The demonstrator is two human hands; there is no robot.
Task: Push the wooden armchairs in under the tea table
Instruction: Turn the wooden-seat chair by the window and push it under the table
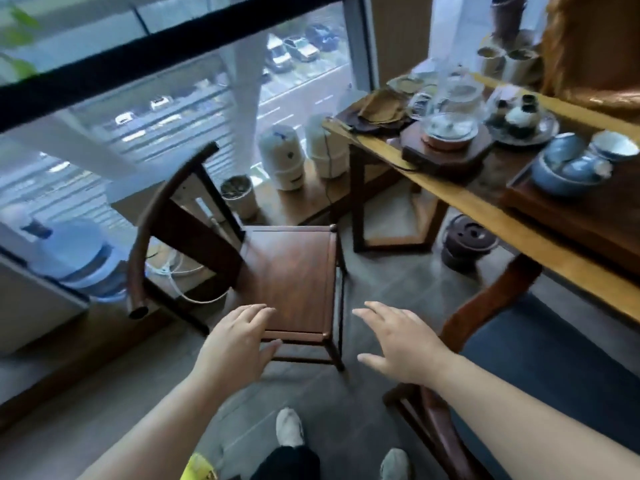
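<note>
Here, one dark brown wooden armchair (294, 271) stands beside the yellow-edged wooden table (485, 206); left hand (239, 341) and right hand (405, 344) are spread wide, holding nothing.

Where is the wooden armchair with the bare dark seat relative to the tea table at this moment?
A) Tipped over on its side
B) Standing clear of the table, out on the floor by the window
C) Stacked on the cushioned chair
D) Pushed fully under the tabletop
B: the wooden armchair stands upright on the floor, its whole seat in view and clear of the tea table, with the left hand and right hand open above its near edge.
</note>
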